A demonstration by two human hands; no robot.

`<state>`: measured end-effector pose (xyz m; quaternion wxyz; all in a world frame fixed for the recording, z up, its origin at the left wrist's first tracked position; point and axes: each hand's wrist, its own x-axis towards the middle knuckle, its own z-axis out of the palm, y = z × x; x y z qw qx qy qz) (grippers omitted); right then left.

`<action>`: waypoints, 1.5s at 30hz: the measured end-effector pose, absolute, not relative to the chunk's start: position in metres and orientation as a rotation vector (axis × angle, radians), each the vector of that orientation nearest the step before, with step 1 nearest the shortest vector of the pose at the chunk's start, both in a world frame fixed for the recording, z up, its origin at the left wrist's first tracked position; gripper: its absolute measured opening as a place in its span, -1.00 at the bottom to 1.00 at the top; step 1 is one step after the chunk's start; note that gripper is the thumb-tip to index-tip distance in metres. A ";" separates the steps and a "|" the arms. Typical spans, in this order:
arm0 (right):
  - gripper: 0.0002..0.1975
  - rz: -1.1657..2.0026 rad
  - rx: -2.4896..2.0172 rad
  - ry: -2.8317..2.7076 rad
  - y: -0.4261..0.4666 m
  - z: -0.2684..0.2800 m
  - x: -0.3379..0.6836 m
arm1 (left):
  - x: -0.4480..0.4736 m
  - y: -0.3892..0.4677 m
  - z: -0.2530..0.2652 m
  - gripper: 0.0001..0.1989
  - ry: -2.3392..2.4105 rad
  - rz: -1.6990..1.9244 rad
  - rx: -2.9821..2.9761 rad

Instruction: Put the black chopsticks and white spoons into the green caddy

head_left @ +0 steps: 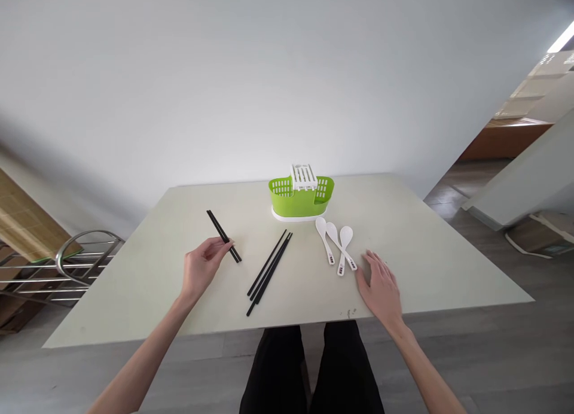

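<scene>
A metal rack (85, 264) stands by the desk (134, 276). The left hand (201, 271) pinches black chopsticks (219, 225) in its fingers (222, 253). Loose chopsticks (268, 273) lie next, then a green basket (293, 206). White spoons (345, 237) lie between the basket and the right hand (381, 291), its thumb and fingers apart.

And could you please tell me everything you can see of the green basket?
The green basket looks plastic, long and rounded, with slotted walls. A white slatted piece sits across its middle, and a white base runs beneath. It stands upright on the table, near the wall. It is not being held; whether the nearest white spoon meets the base, I cannot tell. Its inside is mostly hidden.
</scene>
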<state>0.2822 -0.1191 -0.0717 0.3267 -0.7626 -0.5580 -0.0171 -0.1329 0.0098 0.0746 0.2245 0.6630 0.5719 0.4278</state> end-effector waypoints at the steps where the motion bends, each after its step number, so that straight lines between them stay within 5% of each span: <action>1: -0.50 -0.047 -1.998 -1.459 -0.119 -0.072 0.282 | -0.133 0.010 0.076 -0.63 1.580 1.191 1.816; 45: -0.51 -0.048 -1.990 -1.465 -0.120 -0.070 0.280 | -0.134 -0.002 0.108 -0.67 1.597 1.277 1.845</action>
